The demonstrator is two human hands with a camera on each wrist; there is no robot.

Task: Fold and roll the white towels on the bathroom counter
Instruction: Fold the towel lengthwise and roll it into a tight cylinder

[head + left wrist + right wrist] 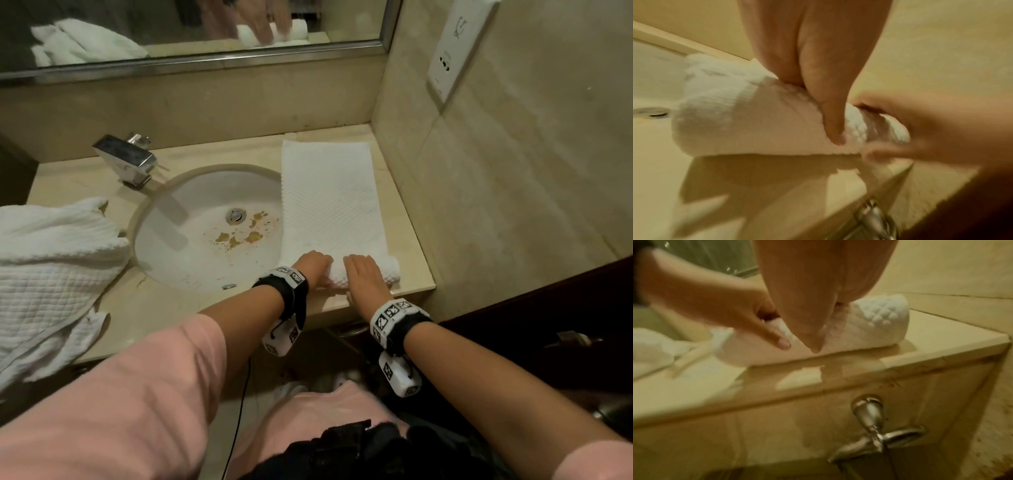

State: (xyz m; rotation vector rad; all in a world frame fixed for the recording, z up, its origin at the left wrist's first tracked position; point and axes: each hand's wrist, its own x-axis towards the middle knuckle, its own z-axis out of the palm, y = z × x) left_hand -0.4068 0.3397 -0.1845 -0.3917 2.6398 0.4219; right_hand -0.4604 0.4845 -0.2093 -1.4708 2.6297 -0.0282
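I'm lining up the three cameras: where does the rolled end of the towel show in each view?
Head: rolled end of the towel low centre-right, under both hands.
Left wrist: the roll mid-left, below the left hand.
Right wrist: the roll upper centre-right, under the right hand.
Shared landmark: the counter's front edge beside the roll.

You are standing in a bathroom, probably a hotel's or a home's. In front of you a beige stone counter [407,219] holds an oval undermount sink [191,240] with a metal drain plug [235,216] and a boxy chrome faucet [125,159]. A framed mirror [191,31] runs along the back wall above it. The walls are tiled in beige, and a white socket plate [459,44] sits on the wall to your right. White towels [51,270] lie on the counter, and a chrome towel ring [879,434] hangs on its front.
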